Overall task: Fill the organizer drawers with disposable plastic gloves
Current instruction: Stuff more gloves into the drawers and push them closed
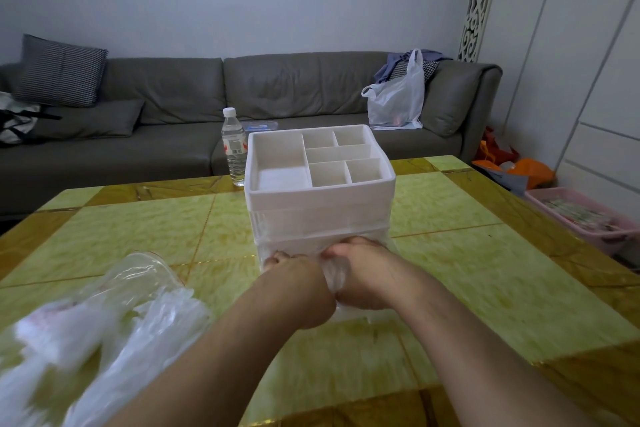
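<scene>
A white organizer [318, 194] with open top compartments stands mid-table. Its bottom drawer [270, 250] is pulled out toward me. My left hand [298, 277] and my right hand [360, 270] sit side by side at that drawer, fingers curled down onto a wad of clear plastic gloves [334, 277] squeezed between them. More of the gloves show at the drawer's right side. A loose heap of clear disposable gloves [104, 322] lies on the table at the near left, partly blurred.
The green and gold table [485, 270] extends around the organizer. A water bottle [234, 146] stands behind its left corner at the far edge. A grey sofa with a white plastic bag [398, 97] lies beyond; a pink basket [585, 218] sits right.
</scene>
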Demonstrator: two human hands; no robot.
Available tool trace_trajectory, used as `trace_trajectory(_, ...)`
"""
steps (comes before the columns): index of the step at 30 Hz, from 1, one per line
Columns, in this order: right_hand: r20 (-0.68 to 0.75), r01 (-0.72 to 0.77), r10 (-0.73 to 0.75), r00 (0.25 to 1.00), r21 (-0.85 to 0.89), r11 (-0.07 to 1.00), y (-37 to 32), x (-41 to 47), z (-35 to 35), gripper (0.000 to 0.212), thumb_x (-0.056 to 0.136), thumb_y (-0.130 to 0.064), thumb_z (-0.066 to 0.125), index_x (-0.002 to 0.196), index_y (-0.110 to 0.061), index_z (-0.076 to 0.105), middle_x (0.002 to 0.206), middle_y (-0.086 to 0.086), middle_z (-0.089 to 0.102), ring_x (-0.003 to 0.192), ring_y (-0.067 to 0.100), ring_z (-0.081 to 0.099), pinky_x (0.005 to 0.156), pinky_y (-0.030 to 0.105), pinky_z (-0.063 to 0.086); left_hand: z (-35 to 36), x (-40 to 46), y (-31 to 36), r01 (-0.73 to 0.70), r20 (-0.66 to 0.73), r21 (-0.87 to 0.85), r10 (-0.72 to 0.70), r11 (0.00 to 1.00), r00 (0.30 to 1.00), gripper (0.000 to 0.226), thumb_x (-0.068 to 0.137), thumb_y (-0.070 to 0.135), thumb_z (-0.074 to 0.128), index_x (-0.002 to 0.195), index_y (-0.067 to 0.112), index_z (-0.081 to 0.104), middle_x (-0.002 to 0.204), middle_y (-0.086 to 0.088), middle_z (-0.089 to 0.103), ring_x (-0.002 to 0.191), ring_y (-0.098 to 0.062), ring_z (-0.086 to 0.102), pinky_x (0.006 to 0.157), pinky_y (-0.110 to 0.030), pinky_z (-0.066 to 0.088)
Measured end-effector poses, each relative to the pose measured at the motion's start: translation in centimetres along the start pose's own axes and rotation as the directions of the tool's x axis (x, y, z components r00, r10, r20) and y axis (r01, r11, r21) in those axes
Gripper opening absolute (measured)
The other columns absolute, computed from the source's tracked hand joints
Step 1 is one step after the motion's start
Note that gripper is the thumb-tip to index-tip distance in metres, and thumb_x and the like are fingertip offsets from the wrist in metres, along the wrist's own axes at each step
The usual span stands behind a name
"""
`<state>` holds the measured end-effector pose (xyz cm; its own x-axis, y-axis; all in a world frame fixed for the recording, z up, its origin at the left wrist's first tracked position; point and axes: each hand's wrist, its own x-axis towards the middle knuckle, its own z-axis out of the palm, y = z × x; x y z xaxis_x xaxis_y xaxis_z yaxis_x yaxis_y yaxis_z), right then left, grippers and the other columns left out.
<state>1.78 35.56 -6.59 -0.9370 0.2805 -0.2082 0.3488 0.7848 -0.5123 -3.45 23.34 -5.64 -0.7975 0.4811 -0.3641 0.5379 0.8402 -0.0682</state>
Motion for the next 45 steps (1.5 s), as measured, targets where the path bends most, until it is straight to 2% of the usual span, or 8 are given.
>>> trace_trajectory(14,0.08,0.015,0.006,0.997,-0.263,0.965,-2.2,-1.2,0.0,0.077,0.089,-0.047,0.053,0.151,-0.071,0.013,0.172,0.002,0.01,0.156,0.041,0.015,0.127,0.057,0.025,-0.3,-2.3,-0.5,0.052,-0.035,-0.017,-0.052,0.999,0.998,0.066,0.101,0.026,0.05,0.162,0.011,0.03,0.164,-0.029,0.021,0.154,-0.041,0.02,0.121,-0.043,0.033)
trace_trajectory(18,0.134,-0.059,0.099,0.986,-0.276,0.959,-3.6,-0.7,-0.1,0.072,0.097,-0.05,0.051,0.157,-0.063,0.013,0.176,0.003,-0.012,0.16,0.044,-0.005,0.128,0.063,0.017,-1.1,-6.3,-1.0,-0.043,-0.206,-0.094,0.023,0.995,0.978,0.048,0.097,0.013,0.049,0.144,0.011,0.048,0.141,-0.016,0.041,0.137,-0.032,0.037,0.104,-0.034,0.043)
trace_trajectory(22,0.112,-0.103,0.147,0.983,-0.331,0.938,-3.4,-0.3,0.4,0.082,0.09,-0.051,0.057,0.164,-0.034,0.024,0.173,0.015,0.013,0.155,0.05,0.015,0.122,0.066,0.025,-2.2,-8.1,-1.1,-0.259,-0.43,-0.044,0.216,0.965,0.877,0.047,0.088,0.006,0.05,0.13,0.026,0.047,0.124,0.004,0.047,0.12,-0.02,0.044,0.086,-0.03,0.048)
trace_trajectory(26,0.064,-0.167,0.198,0.978,-0.328,0.93,-3.1,-1.3,0.2,0.081,0.103,-0.042,0.056,0.166,-0.011,0.017,0.171,0.024,0.012,0.156,0.051,0.016,0.126,0.061,0.022,-1.8,-6.1,-1.5,-0.352,-0.355,-0.119,0.292,0.928,0.888,0.069,0.091,0.012,0.05,0.15,0.045,0.035,0.14,0.008,0.048,0.124,-0.021,0.048,0.094,-0.036,0.051)
trace_trajectory(30,0.116,-0.146,0.181,0.977,-0.256,0.955,-3.3,-1.4,0.4,0.072,0.106,-0.041,0.032,0.168,-0.033,-0.003,0.174,0.01,-0.003,0.157,0.047,0.005,0.129,0.056,0.011,-1.0,-3.8,-2.2,-0.248,-0.275,-0.141,0.203,0.958,0.94,0.063,0.094,0.019,0.052,0.154,0.03,0.037,0.152,-0.006,0.045,0.135,-0.029,0.047,0.107,-0.039,0.047)
trace_trajectory(35,0.117,0.004,0.017,0.993,-0.179,0.984,-2.8,-2.2,-0.7,0.066,0.096,-0.044,0.048,0.153,-0.063,0.023,0.169,0.009,0.013,0.154,0.044,0.016,0.128,0.055,0.023,-0.6,-2.3,-2.2,-0.173,-0.294,-0.089,0.14,0.981,0.946,0.058,0.1,0.031,0.054,0.152,0.013,0.037,0.154,-0.005,0.042,0.138,-0.028,0.043,0.11,-0.034,0.042)
trace_trajectory(42,-0.099,0.055,-0.064,0.993,-0.091,0.994,-2.8,-5.4,-2.2,0.056,0.095,-0.027,0.058,0.15,-0.02,0.054,0.159,0.005,0.048,0.151,0.024,0.037,0.12,0.033,0.038,-0.7,-1.5,-1.1,-0.109,-0.304,-0.095,0.075,0.99,0.95,0.047,0.089,0.026,0.06,0.135,0.016,0.06,0.137,-0.006,0.062,0.125,-0.026,0.06,0.097,-0.035,0.053)
trace_trajectory(45,-0.211,-0.013,-0.008,0.977,-0.101,0.995,-3.9,-7.0,-2.6,0.014,0.093,-0.017,0.056,0.1,-0.017,0.068,0.12,0.01,0.069,0.112,0.031,0.065,0.083,0.034,0.054,-0.9,-1.7,-0.9,-0.083,-0.325,-0.119,0.041,0.989,0.945,0.035,0.086,0.018,0.06,0.121,0.017,0.067,0.124,-0.005,0.067,0.114,-0.027,0.066,0.085,-0.035,0.055)
